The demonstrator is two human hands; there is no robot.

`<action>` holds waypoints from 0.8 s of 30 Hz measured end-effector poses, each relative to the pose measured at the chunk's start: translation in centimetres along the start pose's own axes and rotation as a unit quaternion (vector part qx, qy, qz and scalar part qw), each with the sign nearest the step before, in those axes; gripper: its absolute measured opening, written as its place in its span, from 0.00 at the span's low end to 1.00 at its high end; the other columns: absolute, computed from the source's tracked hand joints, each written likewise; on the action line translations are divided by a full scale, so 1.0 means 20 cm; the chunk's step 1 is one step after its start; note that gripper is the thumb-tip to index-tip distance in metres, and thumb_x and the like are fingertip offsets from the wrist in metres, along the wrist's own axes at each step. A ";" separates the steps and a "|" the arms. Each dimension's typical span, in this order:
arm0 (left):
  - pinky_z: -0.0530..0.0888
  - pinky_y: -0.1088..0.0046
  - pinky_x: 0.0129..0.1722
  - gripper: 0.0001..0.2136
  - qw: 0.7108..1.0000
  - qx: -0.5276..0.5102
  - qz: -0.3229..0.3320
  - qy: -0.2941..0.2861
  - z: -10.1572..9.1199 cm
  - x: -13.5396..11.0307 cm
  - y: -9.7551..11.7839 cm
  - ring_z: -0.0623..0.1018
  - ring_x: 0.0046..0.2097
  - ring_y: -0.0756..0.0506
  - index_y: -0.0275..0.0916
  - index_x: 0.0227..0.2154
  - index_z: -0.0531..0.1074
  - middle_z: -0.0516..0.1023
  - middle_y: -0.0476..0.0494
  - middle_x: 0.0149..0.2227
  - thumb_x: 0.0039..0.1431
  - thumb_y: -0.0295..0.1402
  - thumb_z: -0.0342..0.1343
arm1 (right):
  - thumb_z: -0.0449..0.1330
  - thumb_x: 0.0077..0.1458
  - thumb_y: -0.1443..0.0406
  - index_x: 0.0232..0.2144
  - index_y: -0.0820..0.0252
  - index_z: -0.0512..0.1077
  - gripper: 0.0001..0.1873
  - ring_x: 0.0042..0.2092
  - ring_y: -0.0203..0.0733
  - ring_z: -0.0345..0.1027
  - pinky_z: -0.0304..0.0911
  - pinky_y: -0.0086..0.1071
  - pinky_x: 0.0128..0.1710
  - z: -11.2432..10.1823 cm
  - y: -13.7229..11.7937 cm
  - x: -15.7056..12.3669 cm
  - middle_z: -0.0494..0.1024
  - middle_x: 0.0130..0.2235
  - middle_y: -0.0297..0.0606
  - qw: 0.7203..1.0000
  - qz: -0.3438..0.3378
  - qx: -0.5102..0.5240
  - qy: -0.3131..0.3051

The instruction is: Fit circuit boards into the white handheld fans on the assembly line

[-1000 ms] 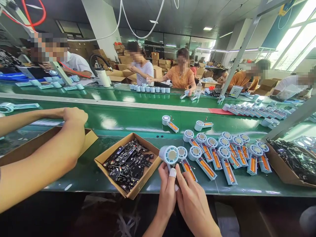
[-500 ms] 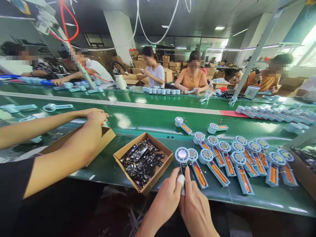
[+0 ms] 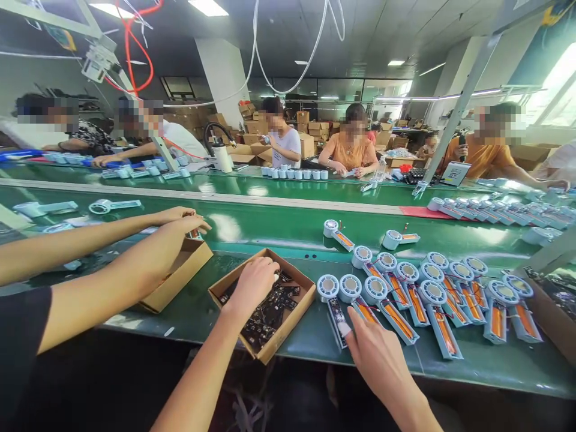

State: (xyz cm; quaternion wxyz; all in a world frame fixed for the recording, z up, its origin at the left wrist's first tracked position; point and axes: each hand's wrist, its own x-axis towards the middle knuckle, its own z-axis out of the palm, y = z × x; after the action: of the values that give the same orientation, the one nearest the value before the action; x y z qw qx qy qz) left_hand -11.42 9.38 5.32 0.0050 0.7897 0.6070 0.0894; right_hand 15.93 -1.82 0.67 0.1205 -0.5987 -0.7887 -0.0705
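My left hand (image 3: 257, 281) is down in a cardboard box (image 3: 288, 333) of black circuit boards (image 3: 274, 312). Its fingers are curled together, and what they grip, if anything, is hidden. My right hand (image 3: 378, 345) is over the near edge of the bench, thumb and index finger apart. The thumb, in a white finger cover, touches or nearly touches the handle of a light-blue handheld fan (image 3: 328, 287). A black circuit board (image 3: 336, 313) lies in that handle. Beside it, another fan (image 3: 350, 288) has an orange strip in its handle, partly behind my fingers.
Several more open-handled fans (image 3: 434, 293) stand to the right. A co-worker's arms (image 3: 148, 246) reach over another box (image 3: 180, 279) at left. Beyond the green belt (image 3: 270, 225), several people sit with rows of fan parts (image 3: 294, 174). A metal post (image 3: 463, 114) slants up at right.
My left hand has left the fan and moved left into the box of circuit boards. My right hand has loosened and shifted slightly right. The fan now rests on the bench.
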 end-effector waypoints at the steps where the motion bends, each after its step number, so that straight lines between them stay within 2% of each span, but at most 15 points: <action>1: 0.71 0.59 0.53 0.13 1.000 -0.005 0.005 0.005 0.00 0.00 -0.01 0.78 0.50 0.36 0.38 0.36 0.78 0.81 0.34 0.44 0.58 0.22 0.49 | 0.55 0.63 0.66 0.54 0.60 0.71 0.18 0.34 0.46 0.78 0.66 0.31 0.27 0.00 0.03 0.00 0.81 0.34 0.41 0.999 0.015 0.016 0.036; 4: 0.70 0.60 0.56 0.15 1.000 -0.026 0.017 0.003 0.03 0.01 -0.03 0.76 0.55 0.37 0.40 0.43 0.76 0.80 0.36 0.50 0.58 0.24 0.48 | 0.51 0.64 0.68 0.53 0.60 0.70 0.17 0.39 0.45 0.76 0.68 0.32 0.33 0.02 0.10 -0.01 0.79 0.41 0.43 0.992 0.047 0.051 0.106; 6: 0.72 0.61 0.54 0.16 0.999 -0.038 0.022 -0.012 0.05 0.02 -0.05 0.78 0.53 0.37 0.41 0.43 0.76 0.81 0.38 0.48 0.54 0.24 0.49 | 0.50 0.62 0.71 0.52 0.60 0.69 0.18 0.40 0.46 0.75 0.69 0.34 0.35 0.04 0.13 -0.02 0.77 0.42 0.43 0.991 0.048 0.061 0.109; 9: 0.74 0.62 0.49 0.14 0.998 -0.046 0.035 -0.027 0.06 0.05 -0.07 0.80 0.48 0.38 0.43 0.38 0.76 0.82 0.41 0.43 0.52 0.25 0.50 | 0.51 0.61 0.73 0.50 0.58 0.71 0.17 0.39 0.46 0.74 0.68 0.34 0.35 0.05 0.16 -0.05 0.77 0.39 0.41 0.993 0.043 0.071 0.084; 11: 0.73 0.61 0.51 0.11 0.997 -0.078 0.025 0.003 0.04 0.06 -0.07 0.79 0.49 0.37 0.42 0.38 0.76 0.82 0.39 0.45 0.54 0.29 0.51 | 0.51 0.62 0.73 0.49 0.57 0.71 0.17 0.37 0.45 0.74 0.68 0.33 0.33 0.01 0.16 -0.07 0.77 0.38 0.40 0.992 0.038 0.094 0.072; 13: 0.71 0.58 0.55 0.11 0.983 -0.162 -0.028 0.085 -0.01 0.05 -0.06 0.78 0.51 0.35 0.40 0.40 0.76 0.81 0.37 0.49 0.55 0.35 0.53 | 0.50 0.62 0.73 0.51 0.57 0.70 0.18 0.39 0.44 0.74 0.68 0.33 0.35 -0.04 0.16 -0.08 0.77 0.40 0.40 0.989 0.031 0.126 0.071; 14: 0.71 0.57 0.56 0.13 0.962 -0.225 -0.067 0.143 -0.04 0.04 -0.05 0.78 0.52 0.35 0.39 0.42 0.76 0.80 0.36 0.50 0.55 0.37 0.55 | 0.50 0.62 0.73 0.52 0.57 0.69 0.19 0.40 0.44 0.74 0.69 0.33 0.36 -0.06 0.16 -0.08 0.77 0.42 0.41 0.988 0.025 0.137 0.072; 16: 0.70 0.55 0.58 0.16 0.889 -0.360 -0.131 0.252 -0.10 -0.01 0.00 0.77 0.54 0.36 0.37 0.46 0.74 0.80 0.37 0.52 0.56 0.39 0.57 | 0.50 0.62 0.75 0.51 0.57 0.70 0.19 0.40 0.43 0.74 0.68 0.33 0.38 -0.10 0.16 -0.04 0.77 0.44 0.41 0.989 0.001 0.139 0.060; 18: 0.70 0.56 0.59 0.16 0.806 -0.473 -0.130 0.332 -0.14 -0.09 0.10 0.77 0.55 0.38 0.37 0.48 0.72 0.80 0.39 0.51 0.59 0.39 0.58 | 0.51 0.61 0.76 0.48 0.57 0.72 0.18 0.40 0.43 0.73 0.68 0.32 0.36 -0.11 0.16 0.01 0.77 0.44 0.41 0.992 -0.038 0.112 0.034; 19: 0.70 0.58 0.58 0.15 0.770 -0.509 -0.120 0.366 -0.14 -0.14 0.17 0.78 0.53 0.39 0.38 0.47 0.72 0.81 0.41 0.47 0.59 0.39 0.59 | 0.52 0.61 0.76 0.45 0.58 0.73 0.16 0.39 0.43 0.73 0.67 0.32 0.35 -0.11 0.16 0.03 0.77 0.43 0.42 0.994 -0.057 0.095 0.022; 20: 0.70 0.60 0.58 0.15 0.746 -0.545 -0.109 0.366 -0.13 -0.19 0.24 0.79 0.52 0.41 0.39 0.47 0.71 0.82 0.44 0.43 0.59 0.38 0.60 | 0.53 0.61 0.77 0.43 0.58 0.74 0.15 0.39 0.43 0.73 0.66 0.31 0.33 -0.10 0.17 0.05 0.77 0.42 0.42 0.994 -0.073 0.085 0.015; 21: 0.72 0.63 0.54 0.16 0.729 -0.584 -0.102 0.342 -0.10 -0.24 0.33 0.80 0.49 0.42 0.41 0.48 0.71 0.81 0.46 0.41 0.60 0.40 0.61 | 0.53 0.61 0.76 0.41 0.58 0.75 0.14 0.38 0.43 0.74 0.66 0.30 0.33 -0.08 0.17 0.07 0.78 0.42 0.42 0.993 -0.083 0.085 0.013; 22: 0.76 0.68 0.46 0.16 0.710 -0.638 -0.095 0.284 -0.05 -0.29 0.43 0.81 0.44 0.43 0.42 0.48 0.71 0.80 0.48 0.37 0.60 0.42 0.61 | 0.53 0.61 0.76 0.40 0.59 0.76 0.14 0.39 0.43 0.74 0.67 0.30 0.33 -0.06 0.17 0.08 0.78 0.42 0.42 0.991 -0.087 0.100 0.016; 24: 0.74 0.73 0.31 0.19 0.674 -0.723 -0.103 0.110 0.07 -0.39 0.63 0.78 0.32 0.46 0.42 0.49 0.73 0.77 0.48 0.31 0.63 0.48 0.55 | 0.52 0.63 0.75 0.42 0.58 0.76 0.15 0.41 0.42 0.75 0.69 0.30 0.37 -0.02 0.19 0.07 0.79 0.45 0.43 0.983 -0.079 0.163 0.034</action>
State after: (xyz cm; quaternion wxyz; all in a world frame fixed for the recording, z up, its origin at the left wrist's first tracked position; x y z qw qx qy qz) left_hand -1.05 -1.21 4.27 0.5171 0.4566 0.4262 0.5853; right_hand 19.23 0.49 1.32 0.2372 -0.5045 -0.8297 0.0291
